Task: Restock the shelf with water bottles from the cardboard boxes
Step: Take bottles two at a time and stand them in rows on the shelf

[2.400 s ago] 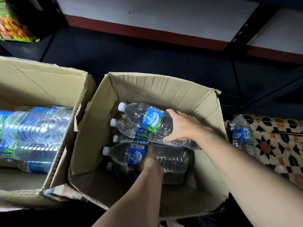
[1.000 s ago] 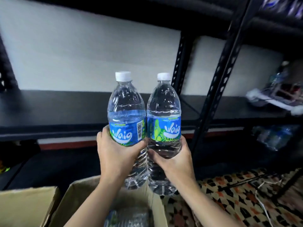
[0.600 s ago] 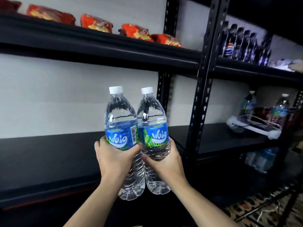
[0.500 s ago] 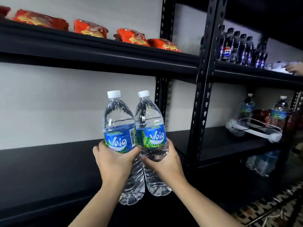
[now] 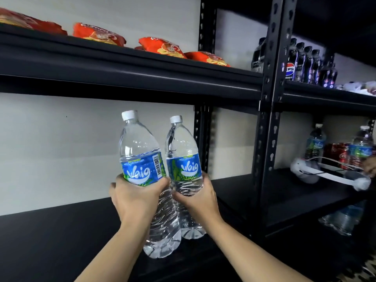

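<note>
I hold two clear water bottles with white caps and blue-green labels, upright and side by side, over the black middle shelf (image 5: pixel 50 231). My left hand (image 5: pixel 134 198) is wrapped around the left bottle (image 5: pixel 140 151) just below its label. My right hand (image 5: pixel 195 200) grips the right bottle (image 5: pixel 182 147) at its waist. Both bottles lean slightly left, and their bases hang just above the shelf's front part. The cardboard boxes are out of view.
Red snack packets (image 5: pixel 162 46) lie on the upper shelf. A black upright post (image 5: pixel 268 119) divides the bays. The right bay holds dark soda bottles (image 5: pixel 305 62), two water bottles (image 5: pixel 315 143), red cans (image 5: pixel 337 153) and a white device (image 5: pixel 325 174). Another person's hand (image 5: pixel 371 166) shows at the right edge.
Both hands lifted a bottle each out of the box, brought them upright and carried them up and forward to the middle shelf. The boxes have dropped out of view.
</note>
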{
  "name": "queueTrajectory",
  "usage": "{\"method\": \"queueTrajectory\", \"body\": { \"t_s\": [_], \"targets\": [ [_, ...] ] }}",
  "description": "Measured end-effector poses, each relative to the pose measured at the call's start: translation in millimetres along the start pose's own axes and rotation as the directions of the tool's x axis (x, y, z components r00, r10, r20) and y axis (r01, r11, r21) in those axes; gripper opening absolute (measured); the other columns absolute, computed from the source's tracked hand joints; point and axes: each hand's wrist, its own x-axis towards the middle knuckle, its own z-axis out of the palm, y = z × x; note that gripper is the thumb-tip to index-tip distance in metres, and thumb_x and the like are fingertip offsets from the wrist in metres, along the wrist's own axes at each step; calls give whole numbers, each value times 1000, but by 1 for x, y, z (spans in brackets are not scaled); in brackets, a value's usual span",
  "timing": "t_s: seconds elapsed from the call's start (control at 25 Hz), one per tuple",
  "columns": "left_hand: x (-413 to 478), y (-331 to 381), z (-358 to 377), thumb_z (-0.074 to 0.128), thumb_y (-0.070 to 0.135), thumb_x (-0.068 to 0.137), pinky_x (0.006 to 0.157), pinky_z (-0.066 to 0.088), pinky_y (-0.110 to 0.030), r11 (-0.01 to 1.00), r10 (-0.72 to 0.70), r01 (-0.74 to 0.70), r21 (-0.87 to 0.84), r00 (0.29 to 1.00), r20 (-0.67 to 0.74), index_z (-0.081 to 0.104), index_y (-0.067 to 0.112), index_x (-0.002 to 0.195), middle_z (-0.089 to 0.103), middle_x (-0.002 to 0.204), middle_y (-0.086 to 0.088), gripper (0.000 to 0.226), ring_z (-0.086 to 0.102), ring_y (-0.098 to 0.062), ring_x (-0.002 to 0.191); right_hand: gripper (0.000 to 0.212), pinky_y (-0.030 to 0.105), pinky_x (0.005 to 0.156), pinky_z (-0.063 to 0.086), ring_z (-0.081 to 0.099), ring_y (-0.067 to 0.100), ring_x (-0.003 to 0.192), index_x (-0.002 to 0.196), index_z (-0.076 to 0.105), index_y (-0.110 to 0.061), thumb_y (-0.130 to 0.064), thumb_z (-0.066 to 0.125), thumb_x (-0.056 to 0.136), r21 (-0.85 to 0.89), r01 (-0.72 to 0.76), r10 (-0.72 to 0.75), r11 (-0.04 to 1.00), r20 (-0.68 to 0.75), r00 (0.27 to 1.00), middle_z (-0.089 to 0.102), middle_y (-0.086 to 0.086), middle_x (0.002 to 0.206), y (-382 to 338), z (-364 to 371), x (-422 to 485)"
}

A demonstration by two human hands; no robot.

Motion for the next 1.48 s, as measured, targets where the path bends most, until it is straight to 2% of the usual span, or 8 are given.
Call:
{"method": "queueTrajectory", "body": {
  "t_s": [0.16,0.32,0.48,0.56,0.8,1.0,1.2,1.48],
  "targets": [
    [25,3,16,84,53,30,79,58,-41,998,51,-49,-34,997,51,64,24,94,66,94,2,73,65,-20,89,75,29,82,57,67,0,92,114,52,-36,-48,91,51,37,9,-5,999,-104,995,70,-14,101,27,33,54],
    [41,-4,29,86,49,35,90,52,-40,992,125,-124,-27,991,50,61,22,101,61,97,5,75,54,-12,102,66,39,81,58,70,9,94,113,62,-19,-37,93,57,32,80,-76,996,-128,989,73,-6,101,61,58,108],
    [57,-13,37,87,50,38,86,50,-32,991,135,-135,-3,988,69,63,22,102,60,104,1,74,43,9,83,64,20,75,53,66,2,89,106,56,-27,-28,93,54,21,91,-85,996,-190,978,70,-11,96,83,69,113],
    [62,-15,38,88,48,40,82,47,-27,989,146,-147,4,987,72,63,21,103,59,104,1,73,43,15,81,68,20,78,52,66,2,93,109,54,-28,-29,93,53,44,100,-89,994,-192,977,69,-10,100,92,74,113],
    [70,-11,37,91,38,49,75,39,-26,989,134,-136,63,990,30,57,15,108,50,109,-1,72,45,-5,71,78,11,83,46,62,-5,96,122,48,-24,-19,93,58,102,43,-25,994,-172,985,64,-13,106,101,72,111],
    [73,-14,37,91,37,50,79,39,-26,977,194,-195,82,981,20,56,15,109,48,107,-1,72,46,-14,86,79,22,90,44,58,4,100,122,41,-28,-24,92,61,68,-47,55,997,-119,991,57,-16,107,107,74,129],
    [80,-23,40,91,36,51,81,38,-24,962,261,-261,84,965,10,55,16,107,47,104,0,70,38,-8,88,94,37,99,46,57,15,114,134,38,-27,-39,89,57,3,-107,107,994,-105,989,57,-7,125,118,86,156],
    [79,-33,46,91,35,51,82,37,-23,960,272,-272,74,962,8,53,16,107,46,96,5,70,41,-10,92,86,26,92,45,59,8,105,133,43,-20,-23,91,62,50,-61,64,997,-55,996,60,-8,119,124,85,161]
  ]
}}
